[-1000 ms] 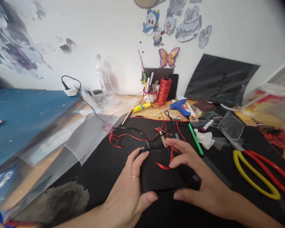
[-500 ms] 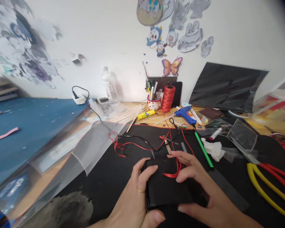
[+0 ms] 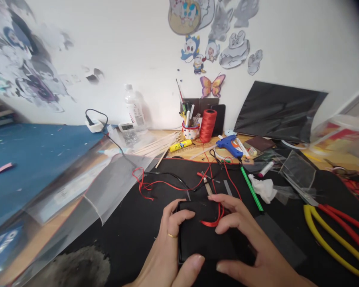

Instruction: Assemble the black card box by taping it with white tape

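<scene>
A black box-like piece (image 3: 202,237) is held low over the black mat, gripped from both sides. My left hand (image 3: 173,243), with a ring on one finger, closes on its left side, thumb at the near edge and fingers along the top and far edge. On the right side, my right hand (image 3: 245,235) wraps round it with curved fingers. A red cord (image 3: 212,222) loops across the piece's upper face, close to my right fingers. What lies under the piece is hidden.
Beyond the hands lie a red string (image 3: 167,184), a craft knife (image 3: 207,185), a blue glue gun (image 3: 229,146) and a green stick (image 3: 251,188). Red-and-yellow-handled scissors (image 3: 312,215) rest at the right. Clear plastic sheet (image 3: 107,187) spreads on the left. A red spool (image 3: 208,126) stands behind.
The view has shifted slightly, so everything on the desk appears a little further left. Both hands keep their hold on the black piece, nearly unchanged.
</scene>
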Demonstrator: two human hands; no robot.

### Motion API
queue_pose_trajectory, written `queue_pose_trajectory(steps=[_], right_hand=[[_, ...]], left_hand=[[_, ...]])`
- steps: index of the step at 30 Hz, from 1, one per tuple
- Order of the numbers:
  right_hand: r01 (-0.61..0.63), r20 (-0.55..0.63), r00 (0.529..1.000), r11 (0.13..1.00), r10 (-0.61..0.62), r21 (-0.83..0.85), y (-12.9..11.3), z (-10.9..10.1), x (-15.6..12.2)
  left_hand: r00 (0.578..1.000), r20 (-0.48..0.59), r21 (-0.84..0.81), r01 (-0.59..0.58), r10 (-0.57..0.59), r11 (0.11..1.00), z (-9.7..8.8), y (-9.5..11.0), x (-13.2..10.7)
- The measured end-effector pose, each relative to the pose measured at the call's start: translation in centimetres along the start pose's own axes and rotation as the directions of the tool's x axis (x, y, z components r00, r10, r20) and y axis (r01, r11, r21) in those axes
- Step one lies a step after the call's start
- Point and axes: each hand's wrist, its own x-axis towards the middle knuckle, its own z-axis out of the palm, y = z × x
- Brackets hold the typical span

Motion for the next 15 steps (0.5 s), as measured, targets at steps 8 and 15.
queue_pose_trajectory(steps=[8, 15], right_hand=[[-0.059, -0.094, 0.994, 0.998, 0.062, 0.033, 0.1, 0.0, -0.9], [-0.034, -0.14, 0.99, 0.999, 0.032, -0.006, -1.6, -1.0, -0.7]], left_hand=[[1.0, 0.0, 0.03, -0.011, 0.01, 0.999, -0.1, 0.1, 0.1], [1.0, -0.014, 0.041, 0.002, -0.001, 0.999, 0.0, 0.1, -0.1]])
